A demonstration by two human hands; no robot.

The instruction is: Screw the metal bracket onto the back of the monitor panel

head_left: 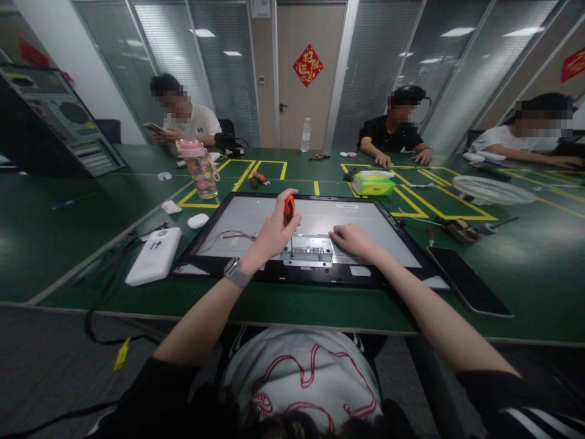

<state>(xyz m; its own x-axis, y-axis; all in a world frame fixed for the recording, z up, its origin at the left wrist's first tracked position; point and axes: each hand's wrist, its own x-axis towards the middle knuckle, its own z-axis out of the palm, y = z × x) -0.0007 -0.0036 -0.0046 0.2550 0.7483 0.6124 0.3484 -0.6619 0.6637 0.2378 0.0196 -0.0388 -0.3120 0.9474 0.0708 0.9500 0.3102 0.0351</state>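
Note:
A flat screen panel (256, 219) lies face down on the green table, its silver back up, with a small metal board (308, 249) near its front edge. My left hand (273, 231), a watch on its wrist, is closed round an orange-handled screwdriver (289, 209) held upright, tip down on the metal board. My right hand (351, 239) rests on the panel just right of the board, fingers curled down against the metal, holding nothing that I can see.
A white box (154, 255) and black cables lie left of the panel; a black phone (466, 279) right. Behind stand a pink-lidded bottle (201, 169), a green tissue pack (373, 183), a white fan grille (491, 189) and a computer case (55, 122). Three people sit at the far side.

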